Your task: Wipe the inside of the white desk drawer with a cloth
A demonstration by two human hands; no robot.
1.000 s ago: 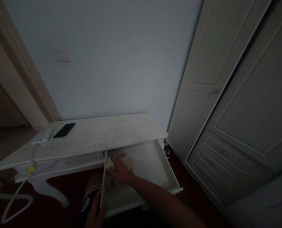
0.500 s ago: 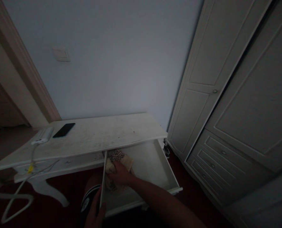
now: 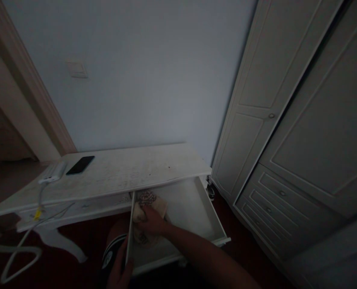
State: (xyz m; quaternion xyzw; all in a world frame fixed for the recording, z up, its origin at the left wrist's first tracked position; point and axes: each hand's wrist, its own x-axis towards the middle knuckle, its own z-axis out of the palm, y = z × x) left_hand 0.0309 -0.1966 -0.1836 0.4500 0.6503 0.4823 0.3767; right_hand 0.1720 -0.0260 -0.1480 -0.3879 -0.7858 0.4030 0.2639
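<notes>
A white desk (image 3: 118, 172) stands against the wall with its right drawer (image 3: 214, 224) pulled out. My right hand (image 3: 152, 221) is inside the drawer at its left side, fingers closed on a patterned beige cloth (image 3: 148, 199) that lies bunched there. My left hand (image 3: 121, 273) grips the drawer's left front corner from outside, near my knee. The room is dim.
A black phone (image 3: 80, 165) and a white power strip (image 3: 52, 173) with a trailing cable (image 3: 21, 241) lie on the desk's left end. A tall white wardrobe (image 3: 301, 132) with small drawers stands close on the right. A door frame (image 3: 24, 92) is at the left.
My right hand has pressed slightly lower and left on the cloth. The drawer and my left hand stay almost where they were.
</notes>
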